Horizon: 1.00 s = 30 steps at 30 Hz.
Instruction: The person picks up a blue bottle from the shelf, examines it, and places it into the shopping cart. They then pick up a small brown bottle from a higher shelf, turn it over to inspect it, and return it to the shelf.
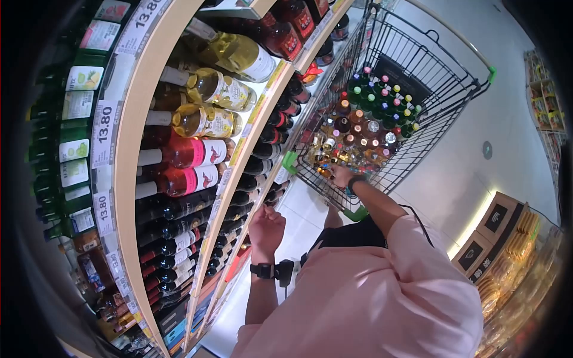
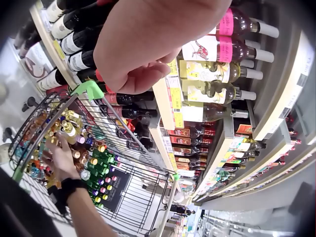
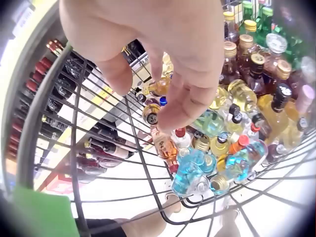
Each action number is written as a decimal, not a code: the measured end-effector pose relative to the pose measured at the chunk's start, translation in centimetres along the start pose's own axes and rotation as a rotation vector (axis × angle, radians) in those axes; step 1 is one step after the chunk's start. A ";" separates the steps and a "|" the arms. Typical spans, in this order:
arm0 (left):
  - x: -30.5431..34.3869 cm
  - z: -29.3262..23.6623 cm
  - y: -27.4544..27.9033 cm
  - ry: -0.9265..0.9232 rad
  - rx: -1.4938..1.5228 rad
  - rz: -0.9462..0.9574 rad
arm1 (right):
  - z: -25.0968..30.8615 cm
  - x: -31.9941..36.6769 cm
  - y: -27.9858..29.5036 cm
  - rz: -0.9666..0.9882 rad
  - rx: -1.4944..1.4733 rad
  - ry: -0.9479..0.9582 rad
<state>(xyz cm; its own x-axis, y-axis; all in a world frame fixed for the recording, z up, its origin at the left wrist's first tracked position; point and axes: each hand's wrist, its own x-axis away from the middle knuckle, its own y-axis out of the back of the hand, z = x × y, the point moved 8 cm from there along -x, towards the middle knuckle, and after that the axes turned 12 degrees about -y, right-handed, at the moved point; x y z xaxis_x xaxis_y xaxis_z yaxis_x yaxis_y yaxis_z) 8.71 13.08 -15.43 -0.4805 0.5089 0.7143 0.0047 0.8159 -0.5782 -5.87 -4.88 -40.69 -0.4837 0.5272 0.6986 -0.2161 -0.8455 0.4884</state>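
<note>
Head view: I have the right hand [image 1: 341, 176] inside the cart [image 1: 289, 161], low over the near end of its load. The left hand [image 1: 267, 231] is outside, by the shelf [image 1: 132, 89], fingers curled in a fist with nothing visible in it.

Right wrist view: the pink bottle [image 3: 165, 148] lies in the cart, directly beneath the right hand's fingertips [image 3: 170, 116]. Its long axis is tilted, with the dark cap [image 3: 152, 119] up at the fingers and the base down beside the blue bottles [image 3: 187, 170]. Right-hand fingers are loosely bent, thumb well apart; I see no pinch. Whether a fingertip actually touches the cap, I cannot tell.

Judgement: the right hand is clearly nearer; the left is well apart. The next move turns on the cap lying between thumb and fingers: I would close along the neck, following the tilt, since neighbours crowd one side and cart wires the other.
</note>
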 end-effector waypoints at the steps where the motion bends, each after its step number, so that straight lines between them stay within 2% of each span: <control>1: 0.0 -0.2 0.3 0.007 0.000 -0.003 | 0.1 -1.1 -0.6 -0.037 0.024 -0.018; 3: 0.1 -0.7 0.9 0.022 -0.005 -0.007 | 1.4 -3.0 -1.2 -0.113 0.068 -0.054; 4: -0.1 -1.1 1.4 0.032 0.010 0.014 | 2.8 -2.8 -0.4 -0.041 0.095 -0.139; 7: 0.1 -2.5 2.3 -0.041 -0.099 -0.032 | 3.0 -4.7 -1.0 -0.004 0.028 -0.285; 11: 0.2 -2.8 3.3 -0.025 -0.178 -0.009 | 0.7 -9.7 -3.7 -0.085 -0.099 -0.277; 15: 0.1 -2.3 2.7 0.005 -0.206 0.049 | 0.1 -9.7 -3.0 -0.078 -0.260 -0.317; 16: 0.0 -2.3 2.4 -0.004 -0.227 0.065 | 0.1 -9.4 -2.2 -0.233 -0.324 -0.278; 17: 0.0 -2.2 2.2 -0.003 -0.239 0.072 | -0.4 -9.5 -2.3 -0.218 -0.368 -0.288; 19: -0.1 -1.7 1.6 -0.001 -0.258 0.092 | -0.5 -8.8 -0.8 -0.195 -0.453 -0.305; 20: -0.1 -1.3 1.1 0.009 -0.256 0.126 | 0.8 -5.8 1.8 -0.232 -0.469 -0.326; 23: 0.3 0.5 -0.8 0.054 -0.280 0.176 | -0.7 -5.0 3.0 -0.243 -0.609 -0.153; 24: 0.1 1.1 -1.0 0.066 -0.308 0.207 | -0.2 -3.9 4.5 -0.235 -0.525 -0.052; 27: -1.0 2.9 -1.8 0.030 -0.417 0.166 | -0.2 -0.4 6.7 0.049 -0.695 0.011; 30: -1.3 5.3 -4.0 -0.017 -0.476 0.172 | 0.8 3.8 10.6 0.105 -0.649 0.171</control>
<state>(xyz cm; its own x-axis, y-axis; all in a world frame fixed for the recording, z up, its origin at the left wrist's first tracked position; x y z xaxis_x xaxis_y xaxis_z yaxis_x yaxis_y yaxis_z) 4.65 7.68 -16.17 -0.4520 0.6454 0.6158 0.4827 0.7575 -0.4396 -9.33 -11.83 -32.47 -0.6457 0.4635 0.6068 -0.6001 -0.7994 -0.0278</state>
